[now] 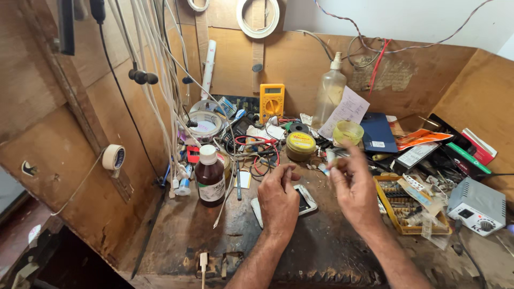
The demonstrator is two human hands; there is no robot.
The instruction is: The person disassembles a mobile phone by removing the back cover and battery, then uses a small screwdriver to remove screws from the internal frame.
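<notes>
My left hand (pixel 278 198) rests palm down on a small white phone (pixel 307 202) that lies flat on the dark workbench (pixel 203 230). Its fingers are curled over the phone's upper left part. My right hand (pixel 353 187) hovers just to the right of the phone, fingers spread and blurred. A tiny pale object seems pinched at its fingertips (pixel 331 160), too small to name. A brown glass bottle (pixel 210 176) with a white cap stands to the left of my left hand.
Clutter fills the back: a yellow multimeter (pixel 272 100), a clear plastic bottle (pixel 329 91), a yellow tin (pixel 300 145), tape rolls (pixel 205 124), hanging white cables (pixel 160 80). A yellow parts tray (pixel 409 211) and a grey power unit (pixel 476 205) sit at right.
</notes>
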